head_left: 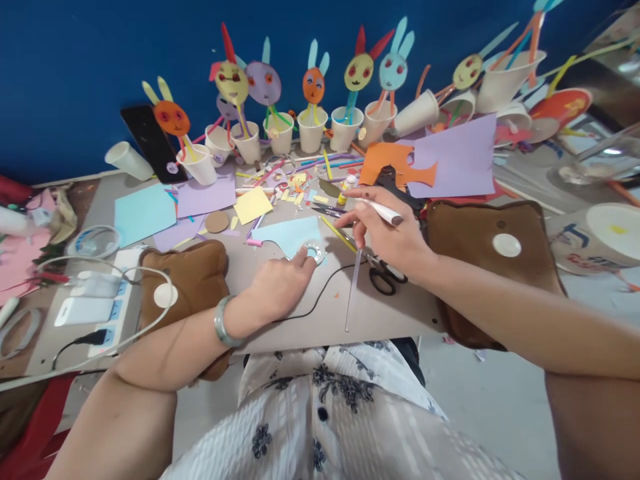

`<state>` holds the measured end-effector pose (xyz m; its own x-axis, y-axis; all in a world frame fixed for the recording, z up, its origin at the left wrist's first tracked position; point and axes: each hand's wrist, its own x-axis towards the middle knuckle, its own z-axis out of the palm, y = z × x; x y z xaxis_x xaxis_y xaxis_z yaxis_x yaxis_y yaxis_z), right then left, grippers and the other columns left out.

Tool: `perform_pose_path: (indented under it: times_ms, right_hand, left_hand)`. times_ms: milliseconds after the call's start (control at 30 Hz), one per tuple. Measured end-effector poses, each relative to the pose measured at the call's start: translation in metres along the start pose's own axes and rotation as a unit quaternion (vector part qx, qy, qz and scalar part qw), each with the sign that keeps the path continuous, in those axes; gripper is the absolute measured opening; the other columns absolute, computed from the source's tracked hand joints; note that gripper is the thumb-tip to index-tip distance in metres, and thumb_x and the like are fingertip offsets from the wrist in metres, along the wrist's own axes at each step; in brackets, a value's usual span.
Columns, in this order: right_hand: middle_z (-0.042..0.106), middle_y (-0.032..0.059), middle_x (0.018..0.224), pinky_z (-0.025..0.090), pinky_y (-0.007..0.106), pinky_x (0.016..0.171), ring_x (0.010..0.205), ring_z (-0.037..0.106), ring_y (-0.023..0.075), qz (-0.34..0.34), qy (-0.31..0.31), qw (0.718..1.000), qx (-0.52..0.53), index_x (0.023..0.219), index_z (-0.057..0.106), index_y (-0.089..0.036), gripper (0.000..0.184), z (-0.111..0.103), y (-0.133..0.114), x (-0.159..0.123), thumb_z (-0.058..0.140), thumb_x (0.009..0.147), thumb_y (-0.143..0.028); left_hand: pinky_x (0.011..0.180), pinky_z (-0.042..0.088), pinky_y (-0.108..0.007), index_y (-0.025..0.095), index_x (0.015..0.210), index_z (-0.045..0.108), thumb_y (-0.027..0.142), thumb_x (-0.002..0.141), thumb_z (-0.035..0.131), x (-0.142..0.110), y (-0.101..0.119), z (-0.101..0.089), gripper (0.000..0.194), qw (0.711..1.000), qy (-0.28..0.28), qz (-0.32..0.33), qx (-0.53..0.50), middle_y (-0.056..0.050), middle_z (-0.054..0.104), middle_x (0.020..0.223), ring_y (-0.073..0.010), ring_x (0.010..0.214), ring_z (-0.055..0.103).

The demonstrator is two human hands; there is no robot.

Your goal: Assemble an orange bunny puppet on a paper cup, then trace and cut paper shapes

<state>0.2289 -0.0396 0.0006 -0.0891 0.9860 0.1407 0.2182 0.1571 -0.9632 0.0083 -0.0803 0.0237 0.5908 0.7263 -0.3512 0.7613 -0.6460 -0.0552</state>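
My left hand (285, 283) is closed, its fingertips pressing a small tape roll (315, 251) with a white printed core onto a light blue paper sheet (285, 230). Higher up on the right, my right hand (385, 223) grips a white marker pen (383, 211) with a dark end, held nearly level above the table. Below those fingers a thin translucent strip (353, 293) slants down; I cannot tell whether the hand touches it. Black-handled scissors (385, 277) lie beneath my right wrist. A small yellow bottle (345, 192) with a white cap stands just beyond that hand.
Paper cups (313, 132) holding paper rabbit heads line the blue wall. Paper scraps (295, 187), an orange cut sheet (385, 163) and a purple sheet (457, 157) lie in front. Brown cushions (185, 273) flank the work area; a power strip (117, 307) is at left. A black cord (320, 300) crosses the table.
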Motion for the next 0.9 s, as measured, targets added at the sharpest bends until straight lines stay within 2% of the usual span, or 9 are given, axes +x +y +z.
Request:
perform_pose_path:
  times_ms: [133,267,367,433,500,600,733,900]
  right_hand:
    - [0.075,0.0023,0.085,0.051,0.03,0.056,0.053,0.06,0.0118,-0.06,-0.034,0.997,-0.029,0.119,0.063,-0.023,0.052,0.015,0.003,0.012,0.057,0.105,-0.072]
    - [0.076,0.0019,0.084,0.054,0.031,0.062,0.056,0.063,0.0131,-0.167,-0.019,0.981,-0.098,0.118,0.064,-0.024,0.047,0.023,0.017,0.019,0.051,0.109,-0.069]
    - [0.077,0.002,0.084,0.056,0.032,0.064,0.057,0.065,0.0147,-0.218,0.018,0.967,-0.127,0.118,0.065,-0.026,0.036,0.02,0.026,0.02,0.051,0.112,-0.059]
    - [0.077,0.0023,0.084,0.057,0.033,0.064,0.057,0.067,0.0158,-0.238,0.029,0.961,-0.135,0.118,0.065,-0.027,0.029,0.016,0.031,0.019,0.053,0.112,-0.052]
    - [0.077,0.0027,0.084,0.058,0.034,0.064,0.057,0.068,0.0166,-0.252,0.028,0.957,-0.143,0.119,0.065,-0.027,0.022,0.012,0.035,0.018,0.055,0.112,-0.045]
    - [0.078,0.0031,0.084,0.061,0.036,0.067,0.062,0.071,0.0189,-0.269,0.023,0.949,-0.163,0.119,0.067,-0.027,0.014,0.008,0.041,0.017,0.058,0.109,-0.033]
    - [0.079,0.0033,0.087,0.064,0.042,0.077,0.078,0.077,0.0241,-0.319,0.0,0.922,-0.221,0.121,0.067,-0.027,0.021,0.007,0.046,0.013,0.062,0.102,-0.019]
    - [0.08,0.0018,0.086,0.064,0.041,0.079,0.077,0.076,0.0238,-0.389,-0.008,0.883,-0.262,0.122,0.067,-0.03,0.034,0.007,0.046,0.01,0.068,0.096,-0.008]
  left_hand:
    - [0.071,0.062,-0.036,0.013,0.129,0.066,0.005,0.106,0.034,0.004,-0.003,0.003,0.041,1.0,0.013,0.006,-0.024,-0.019,0.064,0.152,-0.0266,0.098,0.08]
    - [0.078,0.061,-0.037,0.015,0.126,0.067,0.02,0.112,0.04,0.008,-0.013,0.001,0.03,0.992,0.058,-0.015,-0.107,-0.014,0.069,0.142,-0.0248,0.099,0.078]
    - [0.081,0.058,-0.035,0.015,0.129,0.065,0.024,0.113,0.044,0.007,-0.024,-0.009,0.028,0.981,0.103,-0.071,-0.149,-0.013,0.07,0.139,-0.0243,0.107,0.075]
    - [0.074,0.055,-0.034,0.015,0.132,0.063,0.022,0.113,0.041,0.006,-0.029,-0.015,0.03,0.976,0.113,-0.135,-0.13,-0.014,0.067,0.144,-0.0239,0.103,0.075]
    - [0.066,0.051,-0.034,0.015,0.133,0.062,0.018,0.112,0.038,0.006,-0.033,-0.019,0.033,0.973,0.105,-0.183,-0.093,-0.016,0.062,0.151,-0.023,0.096,0.075]
    - [0.062,0.046,-0.033,0.014,0.132,0.062,0.01,0.108,0.035,0.005,-0.034,-0.023,0.036,0.976,0.077,-0.198,-0.055,-0.018,0.06,0.154,-0.0222,0.091,0.075]
    - [0.06,0.044,-0.033,0.013,0.133,0.059,0.007,0.106,0.036,0.004,-0.038,-0.022,0.036,0.979,0.039,-0.197,-0.038,-0.019,0.068,0.139,-0.0239,0.089,0.076]
    - [0.062,0.044,-0.031,0.014,0.13,0.057,0.017,0.111,0.035,0.004,-0.051,-0.015,0.029,0.974,0.104,-0.19,-0.068,-0.014,0.075,0.118,-0.0222,0.088,0.075]
